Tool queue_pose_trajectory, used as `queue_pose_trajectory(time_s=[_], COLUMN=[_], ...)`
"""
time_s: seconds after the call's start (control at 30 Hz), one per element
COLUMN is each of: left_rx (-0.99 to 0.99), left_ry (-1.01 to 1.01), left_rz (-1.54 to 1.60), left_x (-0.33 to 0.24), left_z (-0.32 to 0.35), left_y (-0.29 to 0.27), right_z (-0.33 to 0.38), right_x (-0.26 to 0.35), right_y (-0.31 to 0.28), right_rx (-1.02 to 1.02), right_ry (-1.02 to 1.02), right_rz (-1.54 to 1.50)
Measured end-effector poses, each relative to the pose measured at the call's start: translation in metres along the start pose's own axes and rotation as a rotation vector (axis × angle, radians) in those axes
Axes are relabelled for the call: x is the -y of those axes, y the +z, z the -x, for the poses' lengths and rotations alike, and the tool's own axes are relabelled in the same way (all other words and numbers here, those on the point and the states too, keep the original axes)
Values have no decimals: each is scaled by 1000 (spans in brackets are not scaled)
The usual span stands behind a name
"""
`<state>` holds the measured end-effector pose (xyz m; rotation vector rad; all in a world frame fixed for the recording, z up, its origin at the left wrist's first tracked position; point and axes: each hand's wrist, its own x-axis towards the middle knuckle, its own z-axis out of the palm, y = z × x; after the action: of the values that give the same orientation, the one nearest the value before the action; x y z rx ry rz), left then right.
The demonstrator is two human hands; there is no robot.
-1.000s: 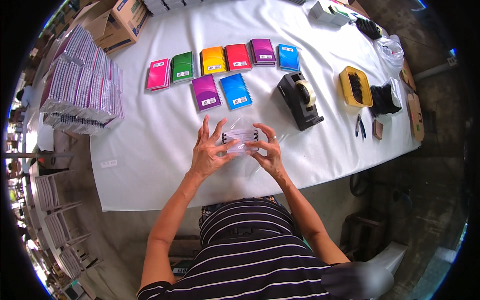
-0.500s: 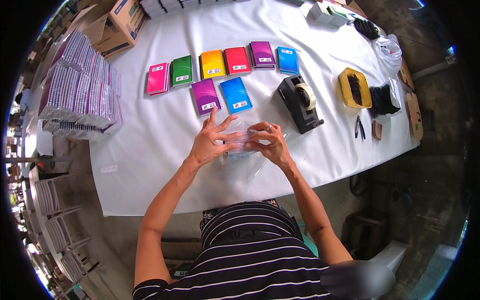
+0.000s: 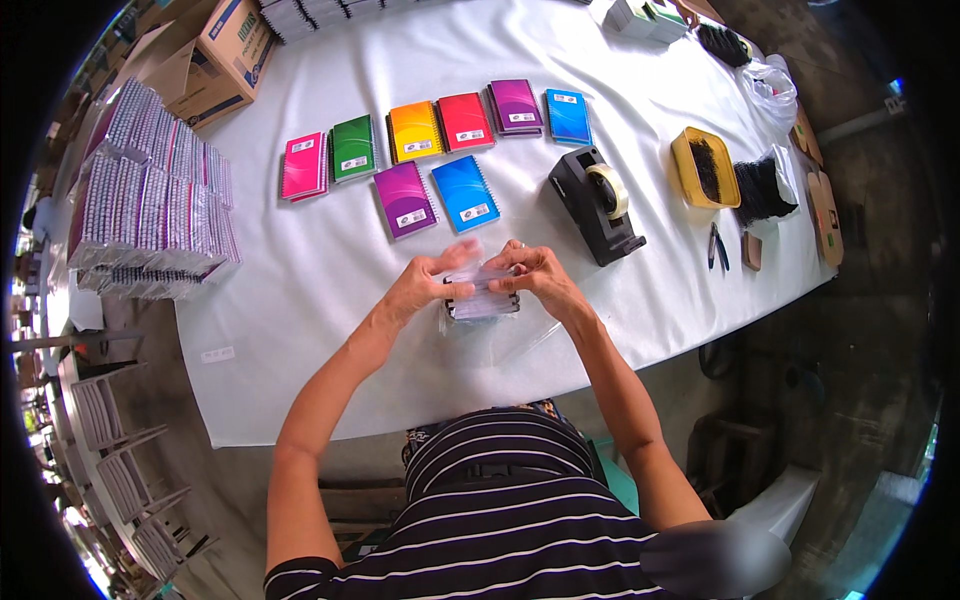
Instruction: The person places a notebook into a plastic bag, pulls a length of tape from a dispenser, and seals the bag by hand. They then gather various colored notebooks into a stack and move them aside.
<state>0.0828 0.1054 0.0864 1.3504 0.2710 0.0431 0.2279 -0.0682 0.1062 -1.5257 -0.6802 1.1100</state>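
Between my hands, near the table's front, is a small bundle of spiral notebooks (image 3: 484, 303) in clear plastic, its page edges and dark coils showing. My left hand (image 3: 428, 280) grips the left side of the bundle, with the thumb against it and the other fingertips blurred. On the right side, my right hand (image 3: 537, 277) is closed on the bundle, its fingers bent over the far edge. Just beyond lie a purple notebook (image 3: 406, 200) and a blue notebook (image 3: 466, 193). A black tape dispenser (image 3: 590, 208) stands to the right of them.
A farther row includes pink (image 3: 304, 166), green (image 3: 353, 148), yellow (image 3: 415, 130) and red (image 3: 466, 121) notebooks. Wrapped notebook stacks (image 3: 150, 200) and a carton (image 3: 215, 60) stand left. A yellow tub (image 3: 688, 170), pliers (image 3: 717, 248) and black coils (image 3: 765, 190) lie right.
My fingers have shifted on the bundle, and its page edges and dark coils now show more plainly. My left fingers, spread before, have drawn in. The loose notebooks lie as before.
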Motion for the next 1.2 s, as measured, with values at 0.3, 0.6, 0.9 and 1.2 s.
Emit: queue_pose_trajectory(time_s=[0.3,0.6,0.9,1.2], left_rx=[331,129,43,19], left_ry=[102,435,434,435], left_rz=[-1049,-1673,-1630,-1641], left_x=[-38,-28,-22,-25], left_z=[4,49,50,53], left_y=[-8,19,31,34], right_z=[3,35,44,61], right_x=[-6,20,-34,-79], right_y=[6,-57,-227,-221], right_rx=[-3,214,-436,-305], right_ry=[-169,-415,337,-61], right_rz=[117,550,324,-466])
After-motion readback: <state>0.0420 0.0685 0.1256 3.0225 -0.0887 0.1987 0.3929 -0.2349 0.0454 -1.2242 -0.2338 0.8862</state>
